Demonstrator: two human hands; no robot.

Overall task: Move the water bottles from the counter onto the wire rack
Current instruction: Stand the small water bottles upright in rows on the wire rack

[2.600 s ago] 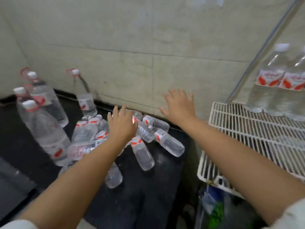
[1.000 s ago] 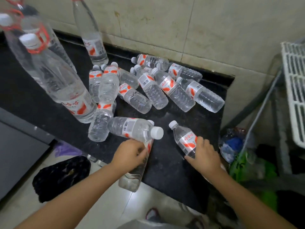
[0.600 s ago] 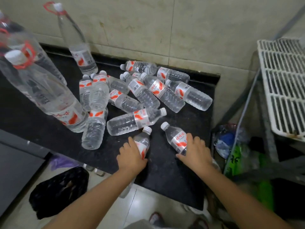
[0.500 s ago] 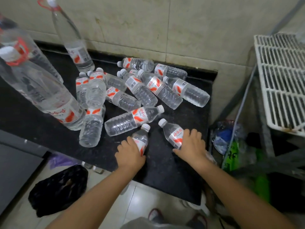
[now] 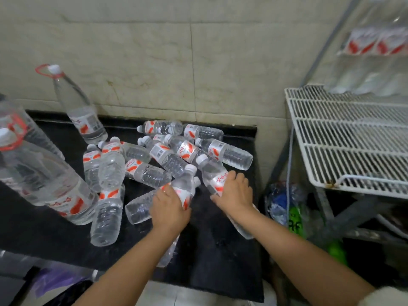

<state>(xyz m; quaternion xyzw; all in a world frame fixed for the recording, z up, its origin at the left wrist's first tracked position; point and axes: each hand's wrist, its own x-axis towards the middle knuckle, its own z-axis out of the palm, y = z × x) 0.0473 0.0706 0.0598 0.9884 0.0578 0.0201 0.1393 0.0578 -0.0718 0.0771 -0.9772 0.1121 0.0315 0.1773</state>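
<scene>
Fingers point(image 5: 239, 180) of right hand point(image 5: 234, 195) curled round small water bottle point(image 5: 215, 176), left hand point(image 5: 170, 208) gripping another small bottle point(image 5: 184, 185), both over black counter point(image 5: 212, 250), approx a dozen bottles point(image 5: 170, 160) lying beyond, tall bottle point(image 5: 79, 107) upright by wall, white wire rack point(image 5: 348, 138) at right w/ blurred bottles point(image 5: 375, 62) at back.

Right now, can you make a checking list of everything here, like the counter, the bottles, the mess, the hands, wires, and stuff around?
Surface: black counter, dark and shiny.
Job's things: small water bottles lying in a heap; white wire rack at right, bottles at its back.
Clutter: big bottles standing at left.
Grippers: left hand grips one small bottle; right hand grips another.
Cables: thin cord hanging beside the rack.
Surroundings: tiled wall; bags below the rack.
</scene>
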